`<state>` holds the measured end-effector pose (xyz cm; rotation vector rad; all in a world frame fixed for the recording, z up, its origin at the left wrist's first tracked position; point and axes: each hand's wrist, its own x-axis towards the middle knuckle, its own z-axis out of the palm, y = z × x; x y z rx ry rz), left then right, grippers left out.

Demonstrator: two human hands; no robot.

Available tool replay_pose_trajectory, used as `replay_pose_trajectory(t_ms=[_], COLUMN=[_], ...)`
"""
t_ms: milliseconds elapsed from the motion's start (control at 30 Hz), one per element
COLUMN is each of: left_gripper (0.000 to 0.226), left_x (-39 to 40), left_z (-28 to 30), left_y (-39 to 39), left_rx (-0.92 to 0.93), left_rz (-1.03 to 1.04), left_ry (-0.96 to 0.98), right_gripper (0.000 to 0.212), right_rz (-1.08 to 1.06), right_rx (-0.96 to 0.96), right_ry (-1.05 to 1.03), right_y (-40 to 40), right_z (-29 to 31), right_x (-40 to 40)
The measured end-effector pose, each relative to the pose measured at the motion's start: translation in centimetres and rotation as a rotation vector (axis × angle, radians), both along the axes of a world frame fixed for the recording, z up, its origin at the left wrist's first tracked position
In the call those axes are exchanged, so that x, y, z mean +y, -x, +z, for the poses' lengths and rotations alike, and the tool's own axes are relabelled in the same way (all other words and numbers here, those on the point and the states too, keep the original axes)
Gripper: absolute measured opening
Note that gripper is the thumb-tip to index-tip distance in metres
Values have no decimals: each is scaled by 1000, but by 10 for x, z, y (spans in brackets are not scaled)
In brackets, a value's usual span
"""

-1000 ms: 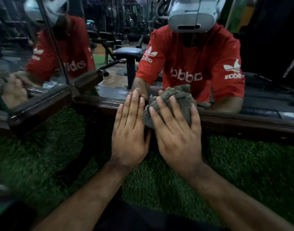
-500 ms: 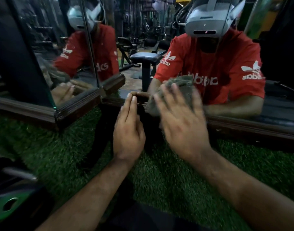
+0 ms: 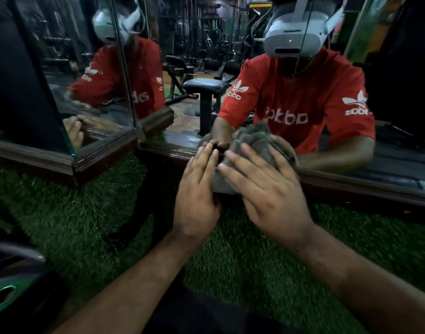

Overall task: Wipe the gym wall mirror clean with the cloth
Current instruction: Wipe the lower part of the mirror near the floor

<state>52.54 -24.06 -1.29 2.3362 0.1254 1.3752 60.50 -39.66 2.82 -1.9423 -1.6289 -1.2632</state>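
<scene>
Head view: the right hand (image 3: 267, 191) presses a crumpled grey cloth (image 3: 252, 150) flat-fingered against the wall mirror (image 3: 327, 68), low, just above its dark wooden frame (image 3: 351, 186). The left hand (image 3: 197, 194) rests beside it, fingers straight, holding nothing. Wiping seems underway; most glass above is likely left. The reflected red shirt (image 3: 303, 104) carries mirrored "adidas" lettering

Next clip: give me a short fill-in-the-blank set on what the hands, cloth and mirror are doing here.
1. The right hand presses the grey cloth with ____ fingers.
2. The cloth lies against the bottom of the wall ____.
3. The left hand lies flat ____ the cloth, holding nothing.
4. The floor is covered in green artificial ____.

Missing words: spread; mirror; beside; grass
</scene>
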Motion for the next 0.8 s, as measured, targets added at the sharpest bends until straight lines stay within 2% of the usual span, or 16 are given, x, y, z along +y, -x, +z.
replay_pose_trajectory(t_ms=[100, 200, 267, 400, 600, 700, 800], left_gripper=[68, 66, 60, 59, 53, 50, 50], left_x=[10, 23, 27, 32, 43, 44, 25], left_z=[3, 2, 1, 2, 22, 27, 21], left_y=[3, 4, 7, 18, 34, 37, 30], left_rx=[-56, 0, 10, 4, -78, -119, -60], left_rz=[-28, 74, 69, 90, 215, 217, 143], left_ry=[128, 32, 9, 44, 73, 100, 18], right_gripper=[52, 58, 62, 56, 57, 59, 62], right_rz=[20, -168, -256, -271, -270, -241, -253], right_rx=[-19, -96, -164, -213, -265, -245, -298], right_ry=[13, 136, 187, 124, 174, 213, 236], right_y=[9, -2, -10, -19, 5, -7, -17], right_z=[9, 3, -4, -10, -2, -4, 0], right_x=[17, 29, 29, 20, 85, 57, 26])
